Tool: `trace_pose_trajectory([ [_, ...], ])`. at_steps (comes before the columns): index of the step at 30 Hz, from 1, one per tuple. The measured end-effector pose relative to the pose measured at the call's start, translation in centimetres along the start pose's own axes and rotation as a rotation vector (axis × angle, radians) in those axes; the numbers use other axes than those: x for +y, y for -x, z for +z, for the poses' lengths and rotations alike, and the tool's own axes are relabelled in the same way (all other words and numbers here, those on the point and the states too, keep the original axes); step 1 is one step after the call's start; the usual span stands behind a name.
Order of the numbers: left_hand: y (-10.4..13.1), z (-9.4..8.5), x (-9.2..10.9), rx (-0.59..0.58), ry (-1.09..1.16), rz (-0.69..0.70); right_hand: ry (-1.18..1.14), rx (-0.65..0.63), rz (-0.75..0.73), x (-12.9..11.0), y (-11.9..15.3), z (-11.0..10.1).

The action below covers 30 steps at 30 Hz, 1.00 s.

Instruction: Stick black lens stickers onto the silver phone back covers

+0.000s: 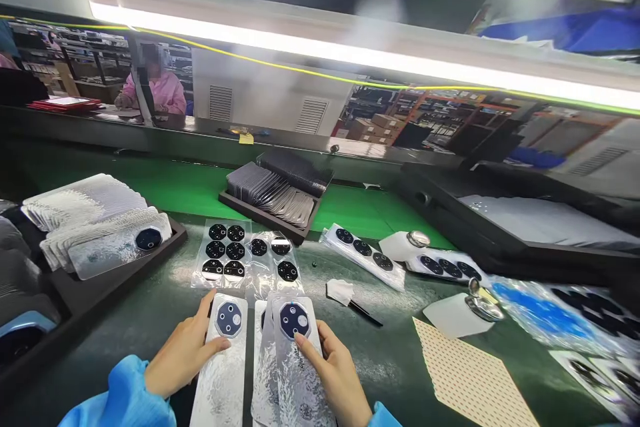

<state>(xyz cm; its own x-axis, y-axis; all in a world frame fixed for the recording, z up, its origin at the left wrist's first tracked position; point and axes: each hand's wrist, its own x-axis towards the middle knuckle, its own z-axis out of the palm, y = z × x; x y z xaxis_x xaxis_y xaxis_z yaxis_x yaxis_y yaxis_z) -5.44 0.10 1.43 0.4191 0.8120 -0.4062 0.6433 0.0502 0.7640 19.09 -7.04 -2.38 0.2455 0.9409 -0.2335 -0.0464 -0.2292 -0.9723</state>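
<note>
My left hand point(187, 350) grips a silvery, textured phone back cover point(220, 380) by its upper part, thumb on the face beside the dark octagonal camera piece. My right hand point(337, 367) holds another phone back cover point(300, 383) by its right edge, with the thumb on the lower rim of its camera piece. Beneath that one, further covers point(263, 380) overlap on the green bench. Just beyond both hands lie clear sheets of round black camera lens pieces point(235, 251), some peeled away.
At left, a black tray point(175, 237) holds many silvery covers; another tray point(300, 235) stands at the back. White pump bottles point(453, 317), tweezers point(367, 313) with a white wipe, and a dotted sheet point(475, 373) lie to the right. A person in pink point(170, 90) sits beyond the bench.
</note>
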Motion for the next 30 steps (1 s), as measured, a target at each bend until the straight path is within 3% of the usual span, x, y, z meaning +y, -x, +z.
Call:
trace_pose_trajectory([
  [4, 0.0, -0.1, -0.5, -0.003, -0.098, -0.029, -0.193, -0.102, 0.13, -0.9, 0.5, -2.4],
  [8, 0.2, 0.2, -0.2, 0.08, -0.438, -0.022, -0.093, -0.096, 0.071, -0.9, -0.6, -5.7],
  [11, 0.6, 1.5, 0.4, 0.186, -0.69, 0.001, -0.033, -0.083, 0.015, -0.5, -1.6, -6.6],
  [13, 0.9, 3.0, 0.3, 0.26, -0.778, 0.194, -0.043, -0.069, 0.005, -0.2, -1.9, -6.3],
  [16, 1.2, 5.2, -0.9, 0.279, -0.825, 0.652, -0.094, -0.044, 0.016, 0.3, -1.6, -5.3],
  [18, 1.3, 6.0, -1.9, 0.253, -0.841, 0.792, -0.132, -0.034, 0.033, 0.6, -1.3, -4.6],
  [21, 1.5, 5.6, -2.9, 0.218, -0.839, 0.794, -0.178, -0.055, 0.053, 0.7, -0.9, -4.1],
  [25, 1.9, 3.9, -3.1, 0.155, -0.802, 0.766, -0.202, -0.087, 0.064, 0.3, -0.8, -4.4],
  [30, 2.1, 2.6, -2.9, 0.11, -0.772, 0.771, -0.024, -0.096, 0.019, 0.6, -1.2, -4.7],
])
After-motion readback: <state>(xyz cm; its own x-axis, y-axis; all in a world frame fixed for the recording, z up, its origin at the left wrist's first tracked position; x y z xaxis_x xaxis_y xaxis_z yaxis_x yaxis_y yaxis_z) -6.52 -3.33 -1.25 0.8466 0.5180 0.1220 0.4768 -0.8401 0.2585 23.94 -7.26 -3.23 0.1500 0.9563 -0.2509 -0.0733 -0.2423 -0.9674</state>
